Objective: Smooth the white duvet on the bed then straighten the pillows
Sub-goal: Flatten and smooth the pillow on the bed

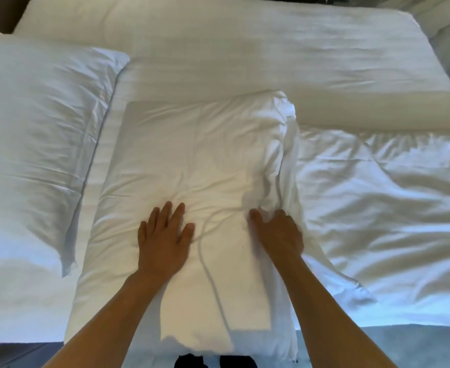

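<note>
pillow soft, light — i'd grip its corners | left hand spread flat | right hand pressing bunched cover

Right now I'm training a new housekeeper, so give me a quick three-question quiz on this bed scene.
1. True or false: the left hand lies flat, fingers spread, on the middle pillow.
2. Which hand is at the bunched fabric along that pillow's edge? A) left B) right C) neither
3. Fill in: the duvet right of the pillow looks ____.

Key: 1 true. 2 B, the right hand. 3 wrinkled.
</note>
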